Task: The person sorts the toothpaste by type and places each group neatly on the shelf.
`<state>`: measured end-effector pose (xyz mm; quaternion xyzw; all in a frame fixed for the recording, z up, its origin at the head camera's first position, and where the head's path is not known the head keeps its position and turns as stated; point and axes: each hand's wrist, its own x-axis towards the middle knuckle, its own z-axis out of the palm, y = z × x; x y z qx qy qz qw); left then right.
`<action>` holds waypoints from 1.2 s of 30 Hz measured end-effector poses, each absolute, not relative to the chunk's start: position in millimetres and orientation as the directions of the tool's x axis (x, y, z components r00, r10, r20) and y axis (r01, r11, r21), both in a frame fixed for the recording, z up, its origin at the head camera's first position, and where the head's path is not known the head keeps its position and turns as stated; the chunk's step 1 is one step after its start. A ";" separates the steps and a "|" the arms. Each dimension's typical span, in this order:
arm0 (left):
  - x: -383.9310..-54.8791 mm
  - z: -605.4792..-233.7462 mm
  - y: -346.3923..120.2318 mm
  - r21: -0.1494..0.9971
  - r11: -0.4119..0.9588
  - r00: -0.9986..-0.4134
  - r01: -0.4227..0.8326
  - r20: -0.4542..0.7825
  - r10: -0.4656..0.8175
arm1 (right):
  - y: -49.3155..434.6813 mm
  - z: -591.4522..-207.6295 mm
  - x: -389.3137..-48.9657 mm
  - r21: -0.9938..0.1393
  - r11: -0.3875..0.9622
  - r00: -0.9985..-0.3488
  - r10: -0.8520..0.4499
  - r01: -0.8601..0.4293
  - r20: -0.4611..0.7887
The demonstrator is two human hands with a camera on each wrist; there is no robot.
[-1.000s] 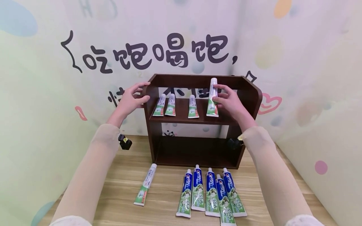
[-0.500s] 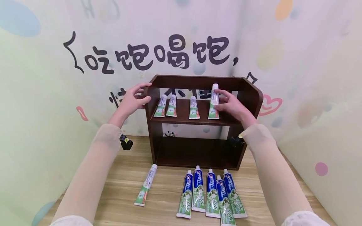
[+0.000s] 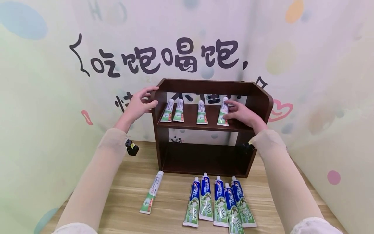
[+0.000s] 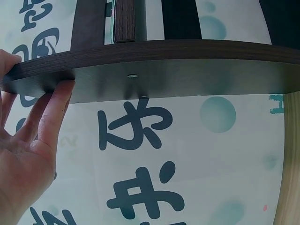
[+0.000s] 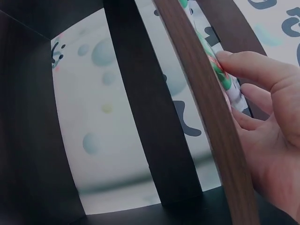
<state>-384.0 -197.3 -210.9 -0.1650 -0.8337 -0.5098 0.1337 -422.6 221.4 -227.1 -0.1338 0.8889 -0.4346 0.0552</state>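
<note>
In the head view my right hand pinches a white and green toothpaste tube that stands cap up on the upper shelf, tilted a little. The right wrist view shows thumb and fingers around this toothpaste tube, partly hidden behind the shelf board. At the left side of the dark brown rack, my left hand touches the side panel with extended fingers. Its fingertips meet the panel in the left wrist view. Several matching tubes stand on the same shelf, left of the held one.
One white and green tube lies on the wooden table before the rack's left side. Several blue and green Crest tubes lie in front of the rack's right half. A printed wall rises close behind.
My right hand has lowered the toothpaste tube down onto the upper shelf, and the tube leans slightly more. The left hand stays at the rack's side panel.
</note>
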 end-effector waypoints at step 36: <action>-386.0 -212.0 -196.7 0.803 0.433 -0.910 0.409 0.392 0.134 | 224.4 -225.5 -421.1 -0.850 0.513 -0.916 -0.387 -0.123 -0.101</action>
